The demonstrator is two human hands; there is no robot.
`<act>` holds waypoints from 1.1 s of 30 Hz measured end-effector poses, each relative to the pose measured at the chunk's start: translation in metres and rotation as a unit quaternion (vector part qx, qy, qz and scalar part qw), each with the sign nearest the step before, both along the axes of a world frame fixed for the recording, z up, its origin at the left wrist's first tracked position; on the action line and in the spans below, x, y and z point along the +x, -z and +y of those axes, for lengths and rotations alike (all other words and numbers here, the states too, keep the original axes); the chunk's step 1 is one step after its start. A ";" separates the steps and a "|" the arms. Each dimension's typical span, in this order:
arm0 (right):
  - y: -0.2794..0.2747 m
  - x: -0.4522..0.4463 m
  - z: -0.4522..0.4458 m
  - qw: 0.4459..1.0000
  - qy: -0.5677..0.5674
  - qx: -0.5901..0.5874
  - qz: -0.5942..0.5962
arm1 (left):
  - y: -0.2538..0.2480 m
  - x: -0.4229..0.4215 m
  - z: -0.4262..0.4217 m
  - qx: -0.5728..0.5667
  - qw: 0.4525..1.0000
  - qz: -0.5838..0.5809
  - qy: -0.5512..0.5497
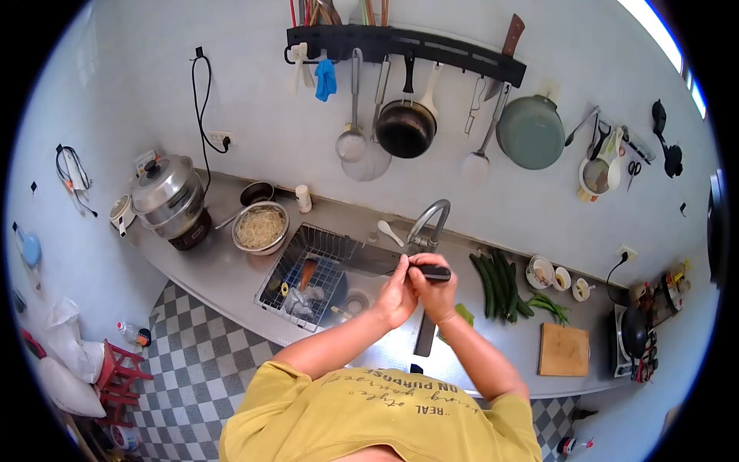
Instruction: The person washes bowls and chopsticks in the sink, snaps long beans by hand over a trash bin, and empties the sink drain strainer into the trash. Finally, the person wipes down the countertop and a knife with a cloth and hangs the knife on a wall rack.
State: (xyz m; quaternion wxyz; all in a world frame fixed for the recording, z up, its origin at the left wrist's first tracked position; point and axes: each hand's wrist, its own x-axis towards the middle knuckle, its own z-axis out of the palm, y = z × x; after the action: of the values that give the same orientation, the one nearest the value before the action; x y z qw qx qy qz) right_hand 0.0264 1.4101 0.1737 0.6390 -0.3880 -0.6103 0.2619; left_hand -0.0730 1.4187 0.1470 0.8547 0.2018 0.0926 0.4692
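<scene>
Both hands meet over the sink (356, 302), just in front of the curved faucet (439, 215). My right hand (436, 296) is closed round a tool with a black handle (436, 273), which points to the right. My left hand (396, 300) is closed too, its fingertips pinching at the tool's front end. Fingers cover that end, so its kind is unclear. Left of my hands, a wire basket (265, 296) in the sink holds a wooden-handled item (308, 271) and a crumpled clear bag (302, 304). Something green (464, 313) shows partly behind my right forearm.
Cucumbers (502, 285), green peppers (548, 306), small bowls (540, 272) and a cutting board (563, 350) lie to the right, before a stove with a wok (634, 333). Leftward stand a bowl of pale strands (260, 229) and a steamer pot (165, 192). Pans hang from a rack (408, 48).
</scene>
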 end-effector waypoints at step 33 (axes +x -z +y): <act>-0.469 0.113 0.316 0.933 0.326 0.150 0.008 | 0.200 -0.161 -0.048 -0.041 0.857 0.483 -0.175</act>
State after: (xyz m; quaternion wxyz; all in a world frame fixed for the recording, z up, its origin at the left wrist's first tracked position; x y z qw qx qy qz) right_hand 0.1397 1.7257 0.6431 0.7448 -0.4637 -0.4770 -0.0523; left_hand -0.2338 1.3702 -0.0535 0.6138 0.3479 0.5471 0.4504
